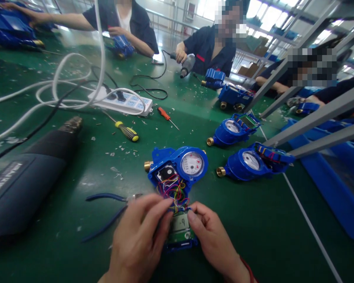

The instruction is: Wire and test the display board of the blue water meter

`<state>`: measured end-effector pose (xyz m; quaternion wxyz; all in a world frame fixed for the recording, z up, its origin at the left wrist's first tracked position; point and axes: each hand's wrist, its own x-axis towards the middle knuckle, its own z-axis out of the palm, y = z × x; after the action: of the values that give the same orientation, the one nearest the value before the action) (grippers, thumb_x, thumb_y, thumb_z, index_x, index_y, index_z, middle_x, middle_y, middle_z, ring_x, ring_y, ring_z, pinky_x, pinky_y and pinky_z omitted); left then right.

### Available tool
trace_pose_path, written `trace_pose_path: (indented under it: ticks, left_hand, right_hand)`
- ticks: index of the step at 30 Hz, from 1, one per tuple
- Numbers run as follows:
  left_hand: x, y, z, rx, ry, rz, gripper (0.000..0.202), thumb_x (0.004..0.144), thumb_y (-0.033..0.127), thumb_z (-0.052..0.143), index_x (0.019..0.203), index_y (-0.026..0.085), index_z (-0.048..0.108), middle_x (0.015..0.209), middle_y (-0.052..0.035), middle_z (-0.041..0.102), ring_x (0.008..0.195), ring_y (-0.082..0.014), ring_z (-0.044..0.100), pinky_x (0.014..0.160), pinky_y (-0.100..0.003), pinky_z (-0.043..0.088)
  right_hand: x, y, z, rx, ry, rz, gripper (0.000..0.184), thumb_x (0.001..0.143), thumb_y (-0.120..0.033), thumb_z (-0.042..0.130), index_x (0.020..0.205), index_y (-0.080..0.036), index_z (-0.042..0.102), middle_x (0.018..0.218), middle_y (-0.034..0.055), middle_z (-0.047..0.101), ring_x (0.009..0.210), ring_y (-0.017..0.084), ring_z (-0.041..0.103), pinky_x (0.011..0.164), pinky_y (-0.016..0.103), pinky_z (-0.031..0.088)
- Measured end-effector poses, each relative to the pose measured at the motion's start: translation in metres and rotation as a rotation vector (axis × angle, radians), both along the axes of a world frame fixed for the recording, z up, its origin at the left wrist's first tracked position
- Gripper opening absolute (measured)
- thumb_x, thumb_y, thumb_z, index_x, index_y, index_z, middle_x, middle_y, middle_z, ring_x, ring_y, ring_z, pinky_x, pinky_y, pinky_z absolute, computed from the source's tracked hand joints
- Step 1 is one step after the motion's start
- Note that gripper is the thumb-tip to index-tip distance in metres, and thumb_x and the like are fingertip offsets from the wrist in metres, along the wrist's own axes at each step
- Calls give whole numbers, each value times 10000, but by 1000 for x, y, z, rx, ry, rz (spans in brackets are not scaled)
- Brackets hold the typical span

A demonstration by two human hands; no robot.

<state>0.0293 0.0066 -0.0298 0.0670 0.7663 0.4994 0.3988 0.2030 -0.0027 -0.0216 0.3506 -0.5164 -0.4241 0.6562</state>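
Note:
A blue water meter (203, 168) lies in front of me, its round dial facing up and its side housing open. Coloured wires (170, 188) run from that housing to a green circuit board (179, 234) with a small display, set in a blue cover. My left hand (140, 232) is closed at the board's upper left, fingertips pinched where the wires meet it; the exact wire is hidden. With thumb and fingers, my right hand (214, 237) grips the board's upper right edge. Blue-handled pliers (106, 196) lie beside my left hand, their jaws partly behind it.
A heat gun (32, 177) lies at left. Beyond are a yellow-black screwdriver (126, 131), an orange screwdriver (164, 113) and a power strip (126, 101) with looping cables. Two more meters (231, 127) (244, 165) stand right, near metal posts and a blue bin (327, 177). Co-workers sit opposite.

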Motion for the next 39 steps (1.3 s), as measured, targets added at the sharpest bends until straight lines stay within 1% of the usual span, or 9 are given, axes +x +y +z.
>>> trace_pose_path:
  ticks: [3, 7, 10, 12, 15, 17, 19, 26, 39]
  left_hand:
    - [2, 10, 3, -24, 65, -99, 247, 828, 122, 560, 1067, 189, 559, 959, -40, 495, 840, -134, 494, 735, -237, 423]
    - [-1, 19, 4, -203, -19, -217, 169, 855, 118, 507, 983, 215, 561, 917, -17, 484, 815, -116, 497, 688, -210, 424]
    - [-6, 22, 6, -320, -65, -302, 145, 865, 134, 499, 947, 241, 553, 914, 5, 483, 821, -99, 504, 706, -193, 419]
    - [-8, 23, 7, -379, -81, -341, 152, 871, 140, 494, 951, 256, 551, 927, 14, 488, 840, -92, 507, 720, -184, 414]
    - [-11, 24, 9, -444, -106, -382, 165, 883, 146, 477, 966, 271, 544, 948, 23, 489, 867, -81, 506, 745, -169, 410]
    - [-12, 23, 10, -462, -130, -408, 172, 888, 145, 467, 973, 277, 538, 964, 28, 487, 882, -73, 504, 767, -160, 405]
    - [-13, 22, 10, -464, -145, -427, 175, 885, 140, 472, 974, 277, 535, 968, 31, 483, 886, -65, 503, 777, -151, 401]
    - [-7, 20, 10, -448, -178, -379, 138, 862, 136, 491, 900, 248, 560, 928, 19, 499, 854, -85, 513, 734, -179, 417]
    - [3, 11, 3, -405, -279, -270, 104, 843, 127, 522, 851, 219, 570, 879, 12, 505, 814, -77, 534, 704, -162, 430]
  right_hand:
    - [0, -2, 2, 53, -148, 29, 281, 894, -448, 474, 835, -175, 505, 580, -75, 407, 511, 71, 328, 504, 201, 302]
    - [-1, 0, 9, 112, -317, 72, 290, 900, -445, 455, 807, -175, 507, 537, -88, 369, 483, 71, 310, 465, 204, 258]
    - [0, 2, 12, 170, -422, 95, 266, 909, -407, 446, 792, -182, 526, 531, -82, 402, 474, 76, 353, 463, 204, 282]
    - [0, 3, 12, 220, -489, 82, 213, 908, -359, 453, 828, -188, 550, 558, -64, 492, 492, 88, 445, 483, 203, 337]
    - [0, 1, 13, 417, -593, -50, 132, 863, -256, 532, 979, -203, 568, 780, -5, 646, 689, 130, 604, 642, 229, 451]
    - [0, 1, 13, 624, -682, -147, 182, 828, -190, 580, 1007, -220, 585, 917, 25, 646, 836, 156, 613, 756, 266, 462]
    - [0, 2, 15, 757, -738, -149, 144, 813, -157, 603, 936, -229, 628, 916, 30, 626, 849, 163, 600, 760, 281, 461]
    - [1, 12, 21, 689, -730, -29, 68, 791, -158, 643, 829, -203, 676, 824, 38, 620, 782, 181, 597, 693, 310, 467]
    - [0, 16, 21, 808, -839, 30, 79, 784, -171, 660, 820, -225, 704, 773, 35, 626, 727, 183, 566, 651, 310, 430]
